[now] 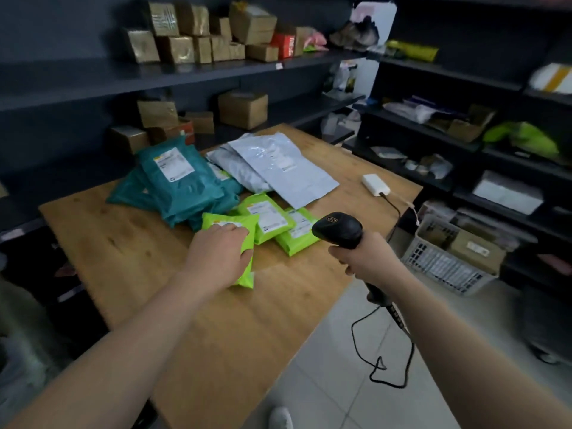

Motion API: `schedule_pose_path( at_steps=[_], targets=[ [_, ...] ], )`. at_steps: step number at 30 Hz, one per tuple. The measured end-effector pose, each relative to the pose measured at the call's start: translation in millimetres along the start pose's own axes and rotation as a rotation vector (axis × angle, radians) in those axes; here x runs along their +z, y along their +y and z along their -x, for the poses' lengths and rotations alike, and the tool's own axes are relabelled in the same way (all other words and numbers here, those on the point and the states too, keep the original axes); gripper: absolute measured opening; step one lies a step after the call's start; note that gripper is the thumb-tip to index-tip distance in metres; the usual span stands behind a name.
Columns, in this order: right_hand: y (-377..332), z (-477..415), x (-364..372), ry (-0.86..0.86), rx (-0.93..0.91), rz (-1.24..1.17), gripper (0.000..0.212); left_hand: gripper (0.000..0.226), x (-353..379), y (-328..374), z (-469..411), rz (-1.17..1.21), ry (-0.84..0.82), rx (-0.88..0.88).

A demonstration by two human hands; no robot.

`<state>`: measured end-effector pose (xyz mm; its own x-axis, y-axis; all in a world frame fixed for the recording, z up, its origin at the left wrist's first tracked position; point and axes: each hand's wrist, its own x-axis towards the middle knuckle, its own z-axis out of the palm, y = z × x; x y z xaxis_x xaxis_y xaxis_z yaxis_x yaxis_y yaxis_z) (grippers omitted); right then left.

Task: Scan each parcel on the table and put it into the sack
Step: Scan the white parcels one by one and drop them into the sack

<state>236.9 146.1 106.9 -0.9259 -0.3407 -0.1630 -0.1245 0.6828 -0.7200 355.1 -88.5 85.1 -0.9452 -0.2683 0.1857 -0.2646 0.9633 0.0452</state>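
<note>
A person's left hand (221, 249) grips the nearest green parcel (229, 223) on the wooden worktop (123, 236), fingers spread over its white label and thumb hooked round its right edge. The right hand (362, 258) is closed round the handle of a black scanner (339, 230), held over the worktop's right edge with its head turned toward the parcels; its cable (387, 366) loops down over the tiled floor.

Just beyond the held parcel lie two more green parcels (269, 216), label side up, touching each other. Behind them sits a heap of teal parcels (179, 181) and, to its right, overlapping grey parcels (278, 162). A small white box (376, 181) with a lead rests near the worktop's far right edge.

On the floor to the right, a white slatted basket (445, 261) holds a brown cardboard box (476, 249) and other packages. Dark shelves (93, 75) along the back wall carry rows of taped cardboard boxes (198, 35).
</note>
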Motion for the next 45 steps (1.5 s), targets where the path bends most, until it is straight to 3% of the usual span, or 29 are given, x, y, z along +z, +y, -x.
schedule_pose_path(
  at_steps=[10,17,23,27,30,33,39,41,45],
  targets=[
    [-22.2,-229.0,-58.2,-0.001,-0.034,0.017,0.015,0.027,25.2,2.9,-214.8,0.028,-0.016,-0.116],
    [-27.1,-364.8,-57.6,-0.124,-0.050,-0.015,0.020,0.035,65.8,10.0,-313.4,0.041,-0.124,-0.244],
    [-7.7,-480.2,-29.1,-0.278,-0.023,-0.061,0.019,0.031,120.3,14.1,-372.8,0.253,-0.236,-0.556],
    [4.5,-537.8,-7.4,-0.430,-0.003,-0.152,0.017,0.064,149.7,8.2,-406.7,0.491,-0.241,-0.876],
    [7.9,-565.6,6.1,-0.593,0.001,-0.248,0.017,0.072,163.3,4.5,-428.8,0.672,-0.153,-1.050],
    [7.6,-579.9,13.7,-0.704,0.010,-0.315,0.017,0.073,168.5,4.6,-443.3,0.819,0.045,-1.183],
    [3.6,-578.0,2.0,-0.853,0.031,-0.478,0.025,0.015,154.6,21.4,-457.3,1.345,0.441,-1.303],
    [0.1,-572.2,-9.7,-0.870,0.038,-0.498,0.025,0.007,147.4,31.3,-452.9,1.415,0.456,-1.273],
    [-9.3,-555.0,-41.6,-0.884,-0.005,-0.420,0.024,0.029,132.1,53.0,-424.9,1.471,0.384,-1.185]
  ],
)
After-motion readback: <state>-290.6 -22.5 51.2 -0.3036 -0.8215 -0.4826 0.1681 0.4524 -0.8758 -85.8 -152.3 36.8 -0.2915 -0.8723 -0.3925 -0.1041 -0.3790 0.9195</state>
